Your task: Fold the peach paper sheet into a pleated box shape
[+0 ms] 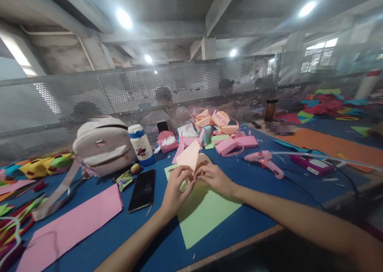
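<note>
Both hands meet around a folded piece of peach paper above the middle of the table. My left hand pinches its lower left part, fingers curled. My right hand closes on the lower right part, its fingertips touching the left ones. The fold between the fingertips is partly hidden. Under the hands lies a green paper sheet on the blue tabletop. A pink glue gun rests to the right of the right hand, and a black phone lies left of the left hand.
Behind the hands are pink paper boxes and peach paper pieces. A white backpack, bottle and pink paper are at left. Orange sheets and a purple device are at right. A perforated metal screen stands behind.
</note>
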